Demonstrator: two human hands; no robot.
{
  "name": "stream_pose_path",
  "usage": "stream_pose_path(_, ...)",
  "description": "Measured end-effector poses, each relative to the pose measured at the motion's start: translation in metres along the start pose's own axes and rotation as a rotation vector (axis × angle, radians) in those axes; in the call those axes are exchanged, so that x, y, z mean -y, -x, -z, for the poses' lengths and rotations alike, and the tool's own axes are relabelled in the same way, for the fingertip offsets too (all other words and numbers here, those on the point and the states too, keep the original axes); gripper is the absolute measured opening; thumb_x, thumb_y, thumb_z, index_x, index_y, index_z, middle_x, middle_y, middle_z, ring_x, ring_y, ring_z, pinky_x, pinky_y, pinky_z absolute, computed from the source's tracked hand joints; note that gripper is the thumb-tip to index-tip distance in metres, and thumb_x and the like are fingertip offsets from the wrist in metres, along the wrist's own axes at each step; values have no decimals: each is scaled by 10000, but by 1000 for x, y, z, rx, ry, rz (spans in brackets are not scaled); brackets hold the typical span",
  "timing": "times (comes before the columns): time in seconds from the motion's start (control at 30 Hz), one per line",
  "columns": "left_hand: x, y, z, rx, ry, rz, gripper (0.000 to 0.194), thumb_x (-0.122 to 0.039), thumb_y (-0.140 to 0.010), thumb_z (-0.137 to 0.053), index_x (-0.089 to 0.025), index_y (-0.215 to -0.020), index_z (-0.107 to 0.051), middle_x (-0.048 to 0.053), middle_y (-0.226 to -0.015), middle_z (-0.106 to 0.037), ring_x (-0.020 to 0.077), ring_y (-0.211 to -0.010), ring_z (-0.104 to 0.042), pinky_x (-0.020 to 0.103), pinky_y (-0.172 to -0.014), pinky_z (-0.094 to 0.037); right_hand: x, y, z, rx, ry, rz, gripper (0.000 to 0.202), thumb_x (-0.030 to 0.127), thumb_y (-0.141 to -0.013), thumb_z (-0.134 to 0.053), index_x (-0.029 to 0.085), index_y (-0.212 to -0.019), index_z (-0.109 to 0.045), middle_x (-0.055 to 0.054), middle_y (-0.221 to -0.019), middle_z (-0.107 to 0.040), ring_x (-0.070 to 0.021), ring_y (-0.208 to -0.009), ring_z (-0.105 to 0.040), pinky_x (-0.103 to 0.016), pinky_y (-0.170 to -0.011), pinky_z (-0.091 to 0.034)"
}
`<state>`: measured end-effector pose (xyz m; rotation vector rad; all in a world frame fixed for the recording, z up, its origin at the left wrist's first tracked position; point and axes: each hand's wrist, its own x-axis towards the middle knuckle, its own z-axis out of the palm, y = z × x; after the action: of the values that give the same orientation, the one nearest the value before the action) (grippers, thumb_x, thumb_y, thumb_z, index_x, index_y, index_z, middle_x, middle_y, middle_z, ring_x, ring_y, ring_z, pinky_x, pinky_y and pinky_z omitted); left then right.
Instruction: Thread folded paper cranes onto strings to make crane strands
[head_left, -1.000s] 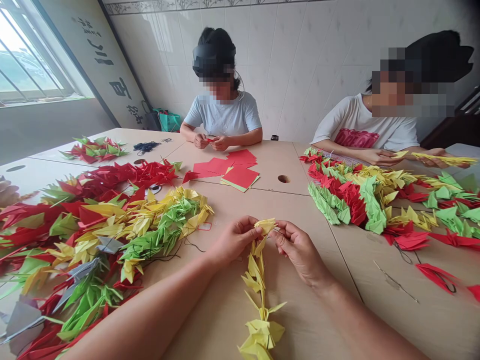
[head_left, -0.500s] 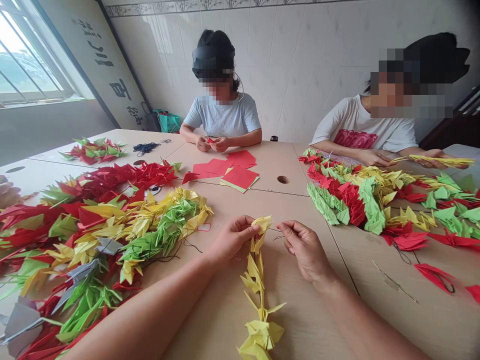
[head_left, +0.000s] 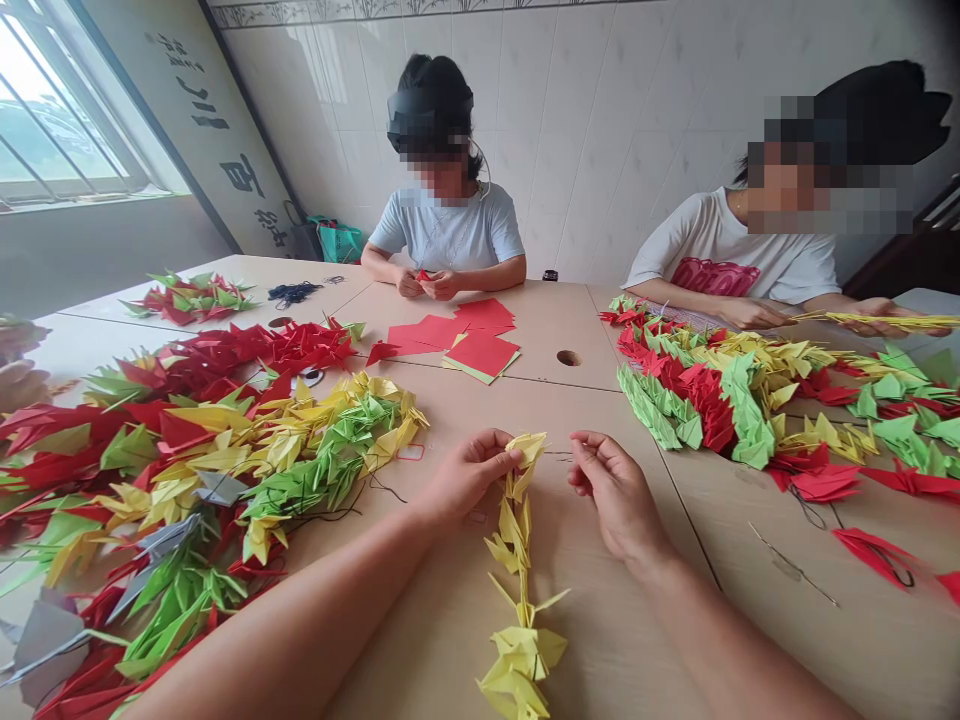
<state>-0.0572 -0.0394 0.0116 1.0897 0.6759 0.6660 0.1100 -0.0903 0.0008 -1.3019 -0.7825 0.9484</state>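
Observation:
My left hand (head_left: pixel 480 470) pinches the top yellow folded paper piece at the upper end of a yellow paper chain (head_left: pixel 517 560), which runs down toward the near edge of the view. To the right of the chain, my right hand (head_left: pixel 611 490) has its thumb and index finger pressed together. A thin dark thread shows near those fingertips, but what they grip is too small to make out. A gap lies between my right fingertips and the yellow piece.
Red, green and yellow paper chains (head_left: pixel 292 440) cover the left side, with others (head_left: pixel 712 400) at right. Red paper squares (head_left: pixel 484 355) lie ahead. Two people sit opposite, working with their hands. A needle-like strand (head_left: pixel 793 565) lies at right.
My right hand has moved slightly right, away from the yellow piece. My left hand keeps its pinch. The view has shifted a little.

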Motion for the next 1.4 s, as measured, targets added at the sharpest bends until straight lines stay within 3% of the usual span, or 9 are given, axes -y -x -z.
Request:
stream_pose_path(0.1, 2, -1, 0, -8, -18, -14, 288, -416, -741, -609, -162, -801, -487, -16, -701, -546, 69, -557, -516, 181, -514, -425, -1, 3, -1, 61, 82, 43, 418, 495, -758, -577, 240, -1088, -545, -33, -962, -571, -138, -709, -545, -231, -521, -428)
stream_pose_path(0.17, 4, -2, 0, 16, -85, -11, 300, -433, -749, -593, -163, -825, -486, -15, -698, -544, 70, -540, -510, 178, -488, -405, 0, 6, -3, 176, 140, 42, 437, 493, -761, -579, 228, -1107, -546, -33, -900, -598, -144, -705, -537, -250, -566, -437)
stream_pose_path(0.27, 5, -1, -2, 76, -203, -46, 302, -438, -765, -571, -161, -854, -488, -18, -681, -528, 63, -524, -492, 175, -477, -383, -1, 9, -5, 280, 203, 82, 306, 453, -751, -611, 200, -924, -621, -13, -758, -610, -136, -650, -510, -256, -595, -419)
stream_pose_path(0.4, 5, 3, -4, 58, -296, -107, 355, -412, -750, -602, -195, -999, -474, 22, -897, -544, 81, -645, -538, 221, -593, -442, -2, 7, -4, 210, 201, 111, 253, 439, -755, -608, 187, -742, -608, -4, -684, -589, -124, -584, -477, -247, -550, -398)
stream_pose_path(0.5, 6, 4, -3, -9, -379, -125, 554, -382, -675, -686, -256, -1143, -419, 67, -1165, -448, 121, -812, -558, 268, -707, -461, -2, 5, -3, 153, 160, 90, 251, 437, -755, -610, 187, -739, -597, -8, -697, -591, -125, -594, -480, -240, -545, -407)
stream_pose_path(0.57, 10, 3, -2, -16, -442, -144, 609, -359, -645, -714, -262, -1166, -414, 69, -1176, -429, 129, -851, -542, 273, -737, -455, -2, 5, -2, 139, 126, 82, 241, 430, -753, -617, 189, -750, -598, -9, -717, -599, -124, -607, -485, -235, -549, -411)
stream_pose_path(0.77, 15, -3, 1, 34, -424, -116, 436, -292, -699, -662, -211, -1078, -463, 23, -928, -492, 85, -691, -506, 224, -615, -452, -1, 5, -4, 132, 46, 69, 235, 417, -746, -634, 185, -730, -597, 4, -661, -577, -115, -600, -483, -204, -486, -368)
stream_pose_path(1.07, 8, 1, 0, -72, -209, -94, 602, -242, -662, -689, -313, -1160, -358, 64, -1299, -348, 92, -761, -527, 186, -511, -463, -3, 4, -3, 125, -13, 70, 223, 405, -739, -648, 185, -743, -611, 8, -638, -556, -113, -587, -475, -201, -463, -353)
stream_pose_path(1.4, 8, 0, 2, 40, -135, -6, 322, -366, -731, -636, -209, -971, -489, 34, -917, -583, 74, -568, -560, 180, -476, -421, -2, 3, -3, 148, -60, 29, 224, 403, -718, -669, 186, -729, -615, 6, -633, -560, -110, -580, -466, -210, -481, -354)
